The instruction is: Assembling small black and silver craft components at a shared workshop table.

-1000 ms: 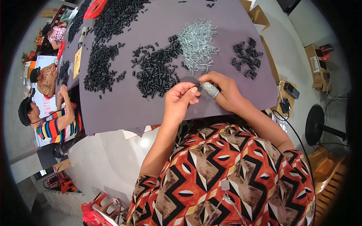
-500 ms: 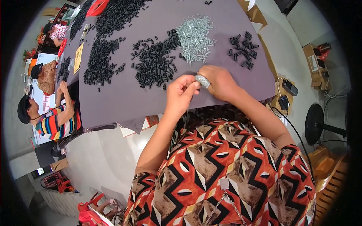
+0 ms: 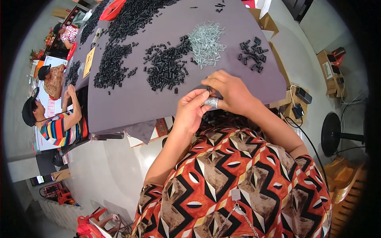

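My left hand (image 3: 189, 110) is closed, thumb and fingertips pinched at the near edge of the table. Between its fingertips and those of my right hand (image 3: 234, 92) a small black piece (image 3: 208, 89) shows in part; its exact kind is hidden. The right hand bends over it from the right, fingers curled. A silvery wrap (image 3: 211, 103) covers the right thumb. Just beyond the hands lie a pile of small silvery metal pieces (image 3: 206, 44) and a pile of short black tubular pieces (image 3: 166, 73). A smaller group of black pieces (image 3: 253, 55) is scattered farther right.
More black pieces (image 3: 111, 65) cover the left of the grey-covered table (image 3: 131, 107), near a red basin (image 3: 112, 10) and a yellow card (image 3: 89, 62). Several people sit along the left side, one in a striped shirt (image 3: 59, 129). A black fan (image 3: 331, 133) stands at right.
My right hand has turned and its fingers have opened out from a fist to meet the left fingertips. Both hands have come slightly nearer to me. The black piece now shows between them.
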`<state>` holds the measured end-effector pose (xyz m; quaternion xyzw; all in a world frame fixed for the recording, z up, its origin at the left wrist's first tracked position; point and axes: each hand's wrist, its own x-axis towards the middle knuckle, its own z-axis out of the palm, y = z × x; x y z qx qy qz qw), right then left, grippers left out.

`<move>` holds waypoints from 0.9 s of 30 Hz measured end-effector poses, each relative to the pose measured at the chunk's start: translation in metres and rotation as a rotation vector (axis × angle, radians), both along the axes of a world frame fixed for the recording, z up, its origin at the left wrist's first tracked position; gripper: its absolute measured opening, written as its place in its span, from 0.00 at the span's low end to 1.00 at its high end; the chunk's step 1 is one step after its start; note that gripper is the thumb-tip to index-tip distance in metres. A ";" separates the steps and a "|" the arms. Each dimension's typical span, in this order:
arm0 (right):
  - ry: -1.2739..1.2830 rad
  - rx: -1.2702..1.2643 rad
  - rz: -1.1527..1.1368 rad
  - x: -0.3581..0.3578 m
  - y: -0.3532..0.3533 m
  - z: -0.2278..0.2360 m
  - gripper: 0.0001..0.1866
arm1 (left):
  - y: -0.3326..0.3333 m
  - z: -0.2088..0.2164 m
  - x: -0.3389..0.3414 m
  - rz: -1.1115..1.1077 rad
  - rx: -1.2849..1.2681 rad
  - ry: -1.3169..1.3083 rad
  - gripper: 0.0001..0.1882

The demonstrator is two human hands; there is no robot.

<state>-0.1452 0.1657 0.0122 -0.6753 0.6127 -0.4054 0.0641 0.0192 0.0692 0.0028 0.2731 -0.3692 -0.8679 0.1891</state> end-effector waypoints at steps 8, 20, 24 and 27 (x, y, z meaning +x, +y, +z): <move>-0.143 -0.050 0.004 0.003 0.000 -0.011 0.22 | 0.003 0.007 -0.003 -0.057 0.031 -0.001 0.13; -0.170 -0.032 0.010 0.000 -0.004 -0.017 0.17 | -0.004 -0.005 -0.005 -0.170 0.134 0.061 0.14; -0.090 -0.044 -0.011 -0.004 -0.012 -0.019 0.17 | -0.010 -0.007 -0.009 -0.166 0.136 0.051 0.13; -0.141 -0.026 0.012 -0.005 -0.017 -0.018 0.16 | -0.014 -0.005 -0.014 -0.144 0.122 0.038 0.13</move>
